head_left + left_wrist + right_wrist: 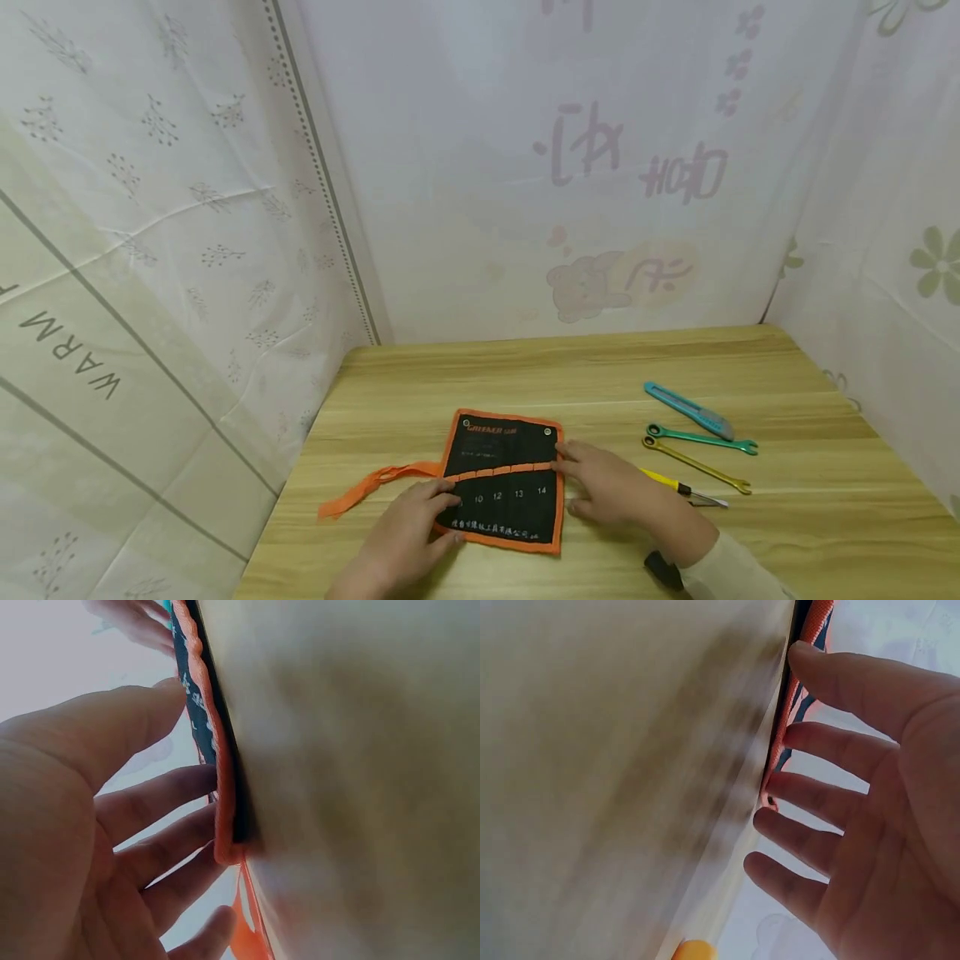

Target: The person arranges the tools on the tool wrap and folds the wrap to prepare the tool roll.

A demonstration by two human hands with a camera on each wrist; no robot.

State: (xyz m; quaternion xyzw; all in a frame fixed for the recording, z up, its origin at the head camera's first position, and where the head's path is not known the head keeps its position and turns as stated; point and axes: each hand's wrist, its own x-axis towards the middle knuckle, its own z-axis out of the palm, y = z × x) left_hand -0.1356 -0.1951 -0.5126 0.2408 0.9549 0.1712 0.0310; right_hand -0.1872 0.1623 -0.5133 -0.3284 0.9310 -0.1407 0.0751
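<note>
A black tool pouch (pixel 517 500) with orange trim lies flat on the wooden table, its row of pockets marked with numbers such as 10, 12, 13 and 14. At its left edge, my left hand (pixel 405 529) rests fingertips on the fabric, with the thumb near the lower border. My right hand (pixel 611 483) touches the right edge with relaxed, spread fingers. In the left wrist view, the fingers (pixel 169 795) meet the pouch's orange border (pixel 223 795). The right wrist view shows the other hand's fingertips (pixel 810 791) along the opposite border (pixel 781 724).
An orange strap (pixel 375 483) trails left from the pouch. To the right lie a blue utility knife (pixel 686 408), a green wrench (pixel 705 437) and a yellow wrench (pixel 697 462). A yellow-handled tool (pixel 660 477) and a black object (pixel 663 572) are partly hidden by my right arm.
</note>
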